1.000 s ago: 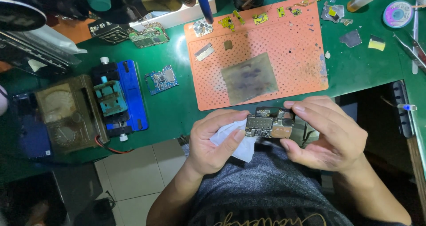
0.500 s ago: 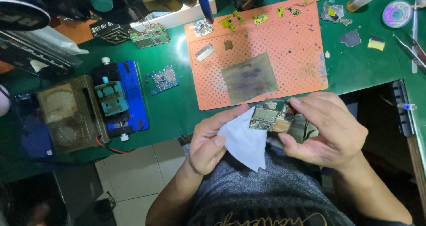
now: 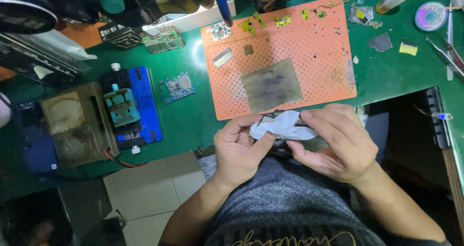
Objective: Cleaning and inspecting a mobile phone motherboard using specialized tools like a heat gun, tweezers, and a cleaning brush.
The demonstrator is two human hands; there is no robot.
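My left hand (image 3: pixel 240 149) and my right hand (image 3: pixel 334 142) meet just below the near edge of the orange perforated mat (image 3: pixel 285 53). Between them sits a small dark circuit board (image 3: pixel 273 116), mostly hidden under a white tissue (image 3: pixel 282 126). The left thumb and fingers pinch the tissue against the board. My right hand grips the board from the right, its fingers curled over the tissue's edge.
A grey pad (image 3: pixel 271 84) and small metal parts lie on the mat. A blue board holder (image 3: pixel 130 108), a brown analogue meter (image 3: pixel 72 125) and a blue circuit board (image 3: pixel 177 87) sit at left on the green table (image 3: pixel 193 115). Tweezers (image 3: pixel 447 48) and a solder wick reel (image 3: pixel 430 15) lie at right.
The board was bare between both hands, with the tissue hanging from the left hand. The tissue has been drawn up and laid over the board, and the hands have risen slightly toward the mat.
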